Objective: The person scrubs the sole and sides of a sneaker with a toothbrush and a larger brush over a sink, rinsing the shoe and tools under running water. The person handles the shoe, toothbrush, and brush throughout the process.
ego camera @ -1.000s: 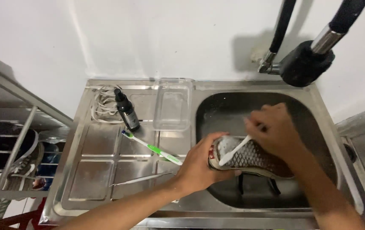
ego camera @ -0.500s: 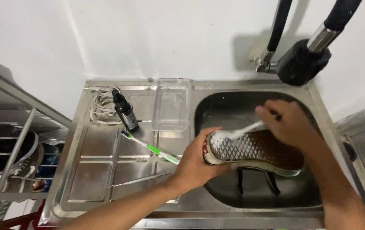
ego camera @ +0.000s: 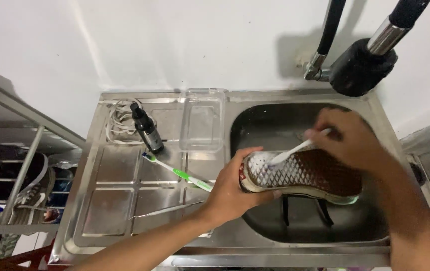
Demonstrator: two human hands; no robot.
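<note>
Over the steel sink basin [ego camera: 275, 120] a shoe [ego camera: 305, 175] is held sole-up, its brown patterned sole covered with white foam near the toe. My left hand [ego camera: 235, 188] grips the toe end from the left. My right hand [ego camera: 350, 140] holds a white toothbrush [ego camera: 292, 150], whose head rests on the foamy part of the sole. Black laces hang down from the shoe into the basin.
On the drainboard [ego camera: 119, 200] lie a green-and-white toothbrush [ego camera: 177, 173], metal tweezers [ego camera: 164, 211], a dark dropper bottle [ego camera: 144, 128], coiled white laces [ego camera: 119, 120] and a clear plastic container [ego camera: 202, 120]. A black faucet head [ego camera: 363, 65] hangs at upper right. A shoe rack [ego camera: 9, 185] stands left.
My right hand has moved up and to the right, drawing the toothbrush across the sole. The shoe has turned so that more of its sole shows.
</note>
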